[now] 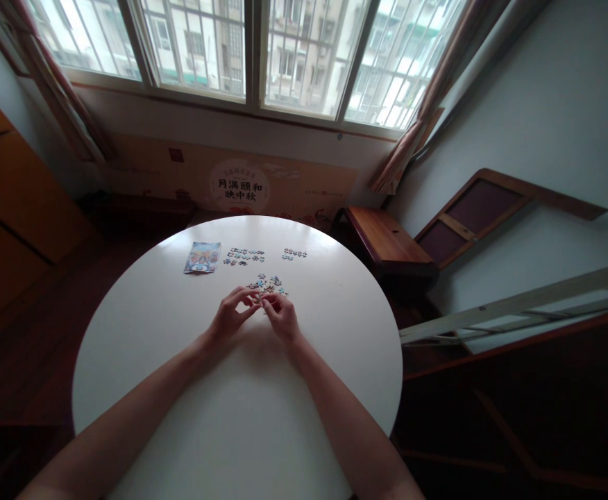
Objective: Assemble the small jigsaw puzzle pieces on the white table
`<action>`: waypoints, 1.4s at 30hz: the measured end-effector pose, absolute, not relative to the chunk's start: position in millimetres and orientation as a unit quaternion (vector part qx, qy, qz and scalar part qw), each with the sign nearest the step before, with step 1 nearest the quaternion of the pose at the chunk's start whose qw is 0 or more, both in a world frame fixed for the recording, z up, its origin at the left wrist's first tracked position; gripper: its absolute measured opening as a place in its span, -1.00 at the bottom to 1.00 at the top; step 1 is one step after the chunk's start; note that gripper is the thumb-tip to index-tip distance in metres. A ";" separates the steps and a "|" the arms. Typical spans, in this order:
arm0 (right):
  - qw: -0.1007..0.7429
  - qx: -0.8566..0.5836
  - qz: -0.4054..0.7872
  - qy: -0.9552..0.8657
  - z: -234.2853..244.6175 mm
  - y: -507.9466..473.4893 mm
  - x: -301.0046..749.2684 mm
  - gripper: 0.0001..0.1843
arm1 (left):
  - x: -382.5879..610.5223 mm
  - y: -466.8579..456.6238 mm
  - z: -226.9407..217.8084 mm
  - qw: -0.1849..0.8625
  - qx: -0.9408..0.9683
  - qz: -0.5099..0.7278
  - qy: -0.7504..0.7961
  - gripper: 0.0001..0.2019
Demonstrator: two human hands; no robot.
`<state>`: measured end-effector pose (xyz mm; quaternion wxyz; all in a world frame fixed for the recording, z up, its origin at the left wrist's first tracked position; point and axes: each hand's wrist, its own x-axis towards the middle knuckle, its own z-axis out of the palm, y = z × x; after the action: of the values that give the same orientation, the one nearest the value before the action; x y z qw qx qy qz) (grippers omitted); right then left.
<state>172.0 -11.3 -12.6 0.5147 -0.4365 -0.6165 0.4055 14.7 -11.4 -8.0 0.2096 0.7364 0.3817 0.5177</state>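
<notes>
Over the round white bench [231, 430], the left hand [234, 309] and right hand [282, 316] meet, thumbs and fingertips drawn nearly together; whether either grips a piece is too small to tell. The jigsaw pile [268, 286] lies just beyond them, with sorted pieces [239, 251] farther back beside a picture sheet [203, 257].

Reads 月满颐和 over 映中秋, in dk Chinese chars, on pale round emblem [240, 186] of beige panel [293, 186] below window [304, 62]. Can't make out smaller txt nr emblem's top edge or toward panel's R end.
</notes>
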 end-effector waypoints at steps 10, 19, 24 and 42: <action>0.524 -0.433 0.421 -0.600 -17.7 -7.7 173.0 -0.80 | 15.2 -9.9 -9.2 0.234 0.727 0.511 0.394 -0.74; 0.523 -0.431 0.426 -0.599 -21.3 -5.6 173.1 -0.78 | 12.4 -7.5 -6.1 0.261 0.726 0.496 0.398 -0.89; 0.518 -0.440 0.418 -0.603 -14.0 -9.5 173.2 -0.73 | 13.4 -11.0 -5.4 0.222 0.739 0.498 0.396 -0.95; 0.510 -0.435 0.428 -0.606 -11.9 -9.7 172.9 -0.81 | 11.5 -16.2 -7.9 0.179 0.765 0.467 0.406 -0.90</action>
<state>172.9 -9.7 -11.9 0.5099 -0.4355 -0.6058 0.4282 11.5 -16.2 -7.9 0.1795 0.7647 0.4062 0.4669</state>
